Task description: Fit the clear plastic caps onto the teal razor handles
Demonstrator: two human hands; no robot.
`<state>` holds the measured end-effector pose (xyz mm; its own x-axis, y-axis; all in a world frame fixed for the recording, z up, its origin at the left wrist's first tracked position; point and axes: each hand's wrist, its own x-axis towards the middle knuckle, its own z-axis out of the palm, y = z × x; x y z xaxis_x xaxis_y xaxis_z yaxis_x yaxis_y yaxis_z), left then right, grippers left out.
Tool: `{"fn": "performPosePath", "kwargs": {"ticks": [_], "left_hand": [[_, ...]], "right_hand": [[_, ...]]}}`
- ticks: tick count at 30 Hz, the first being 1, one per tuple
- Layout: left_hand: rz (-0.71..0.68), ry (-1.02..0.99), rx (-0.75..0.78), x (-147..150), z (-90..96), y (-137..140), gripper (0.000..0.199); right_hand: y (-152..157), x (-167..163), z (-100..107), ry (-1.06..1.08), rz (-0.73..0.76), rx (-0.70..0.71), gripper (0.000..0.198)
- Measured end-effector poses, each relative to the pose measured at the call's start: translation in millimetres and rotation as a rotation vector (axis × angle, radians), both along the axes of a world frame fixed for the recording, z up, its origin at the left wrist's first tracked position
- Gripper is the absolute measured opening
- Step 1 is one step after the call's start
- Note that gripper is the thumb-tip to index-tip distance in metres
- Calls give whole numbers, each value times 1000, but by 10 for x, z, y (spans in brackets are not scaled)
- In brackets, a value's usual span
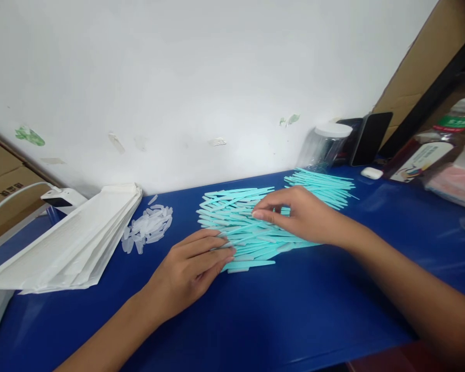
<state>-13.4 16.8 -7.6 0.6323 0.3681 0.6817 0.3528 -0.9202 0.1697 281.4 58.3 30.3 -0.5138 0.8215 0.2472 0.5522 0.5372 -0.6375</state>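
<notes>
A broad pile of slim turquoise sticks (256, 243), several with pale translucent caps at one end, lies on the blue tabletop (256, 320). At the pile's left front edge, my left hand (196, 263) is closed, its fingers bent together against the stick ends; what is in them is hidden. Over the right part of the pile, my right hand (294, 212) pinches thumb and forefinger together. Whatever sits in that pinch is too small to name. Behind it lies a second bunch of turquoise sticks (321, 186), without visible caps.
Loose translucent caps (149, 227) lie left of the pile, beside stacked white envelopes (73, 237). A white device (64, 199) with a cable stands behind those. At back right are a clear jar (325, 144), a phone (372, 138), a white earbud case (372, 173) and a bottle (426, 150).
</notes>
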Motion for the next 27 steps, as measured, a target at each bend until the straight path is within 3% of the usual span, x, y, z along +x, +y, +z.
{"fn": "performPosePath", "kwargs": {"ticks": [6,10,18,23,27], "left_hand": [[-9,-25,20,-26,-6,28,26],[-16,-36,5,-26,7,16,25],[-27,-13,-37,7,13,-25,23],[-37,-12,-47,14,6,-27,23],[-51,-11,-76,17,-9,-30,22]], "right_hand": [[319,334,-102,-128,-214,24,35],[424,459,-181,-265,-147,-19,32],[386,352,-254,-284,-86,-63,28],[309,313,-179,-171,-68,-34,27],[184,196,-92,-5,0,-130,25]]}}
